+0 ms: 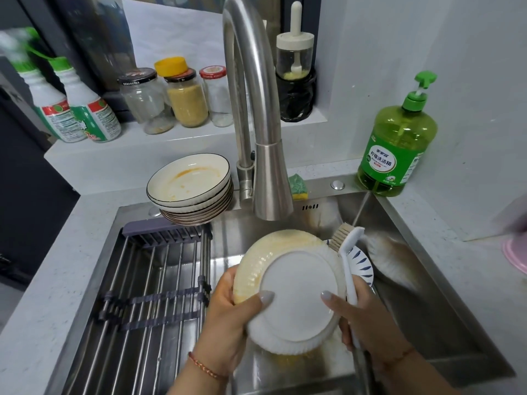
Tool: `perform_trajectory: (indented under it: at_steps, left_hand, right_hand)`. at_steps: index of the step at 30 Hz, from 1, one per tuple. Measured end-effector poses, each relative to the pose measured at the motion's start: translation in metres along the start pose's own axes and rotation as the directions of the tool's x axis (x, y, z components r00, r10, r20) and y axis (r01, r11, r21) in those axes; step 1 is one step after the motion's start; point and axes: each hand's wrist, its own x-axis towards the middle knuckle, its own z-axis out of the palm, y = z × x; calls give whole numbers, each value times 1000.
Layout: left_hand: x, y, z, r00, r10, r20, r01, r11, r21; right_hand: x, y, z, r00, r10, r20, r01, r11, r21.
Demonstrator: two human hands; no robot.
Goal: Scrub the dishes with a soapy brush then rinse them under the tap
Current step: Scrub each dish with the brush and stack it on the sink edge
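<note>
**Ribbed plate held over the sink, brush at its right edge**

At far left on the pale stone ledge (94, 155), two white plastic bottles with green caps and labels (82, 109), then three glass jars (182, 98) close together, the middle one full of yellow grains. On the sink's far-left rim, a tilted stack of cream ribbed plates with dark rims (191, 189), the top one smeared orange, overhanging the basin edge. Below it, across the left half of the stainless steel sink (445, 280), a roll-up rack of steel rods with grey bars (154, 283); open basin only to its right.

Centre: a tall brushed-steel gooseneck tap (262, 155), spout just above the far edge of the held dish. Left hand (236, 315) gripping the near-left rim of a round white ribbed plate (296, 295), underside up, tilted, yellowish film on its far-left rim. Right hand (368, 323) curled round the white plastic handle of a dish brush with tan bristles (346, 252), thumb pressed on the plate's smooth base; brush head standing just past the plate's far-right edge. Behind it, partly hidden, a white dish with blue strokes (362, 266).

Behind the tap, a green and yellow sponge (298, 188). At far right on the speckled counter, a green translucent pump bottle of detergent (396, 143); at the frame edge, a pink rounded object (516, 255), blurred.
</note>
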Motion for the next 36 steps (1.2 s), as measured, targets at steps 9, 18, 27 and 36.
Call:
perform_trajectory:
  at_steps: [9, 18, 27, 36]
  left_hand:
    - [26, 42, 1, 914, -259, 314, -54, 688, 724]
    - [31, 22, -3, 999, 20, 42, -45, 634, 772]
    - [34, 14, -6, 992, 123, 23, -80, 480, 874]
    - [28, 13, -7, 984, 171, 50, -115, 398, 910]
  right_hand:
    - [2, -25, -16, 968, -75, 241, 195, 828, -526]
    - [5, -14, -14, 992, -1, -126, -46, 926, -375]
    - [-20, -24, 19, 979, -145, 144, 204, 698, -686]
    - [-22, -36, 27, 980, -71, 184, 187, 626, -757]
